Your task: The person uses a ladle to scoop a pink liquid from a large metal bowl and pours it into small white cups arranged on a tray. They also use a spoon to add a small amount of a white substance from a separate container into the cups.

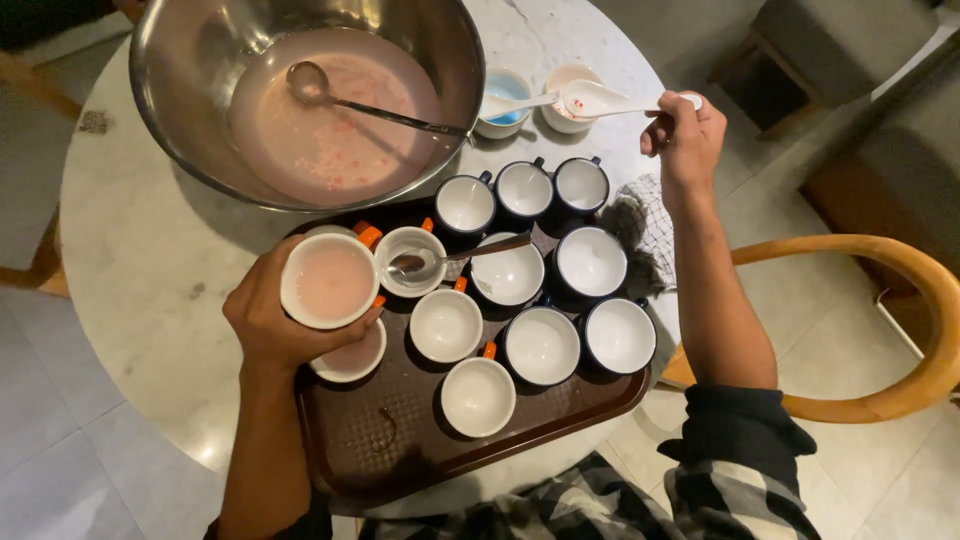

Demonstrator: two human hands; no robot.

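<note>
My left hand (268,325) grips a white cup (329,282) filled with pink milky liquid, held just above the left side of a dark brown tray (390,445). My right hand (685,135) holds a white ceramic spoon (598,99) by its handle, its bowl over a small white bowl (566,110) at the table's far side. A second filled cup (352,358) sits on the tray under my left hand. Several empty cups, white ones with orange handles and dark blue ones, fill the tray. A metal spoon (455,256) rests across one cup.
A large steel bowl (200,110) of pink liquid holds a metal ladle (365,105). A small blue bowl (506,88) with another white spoon stands behind the tray. A checked cloth (650,225) lies at the round marble table's (140,270) right edge, beside a wooden chair (900,290).
</note>
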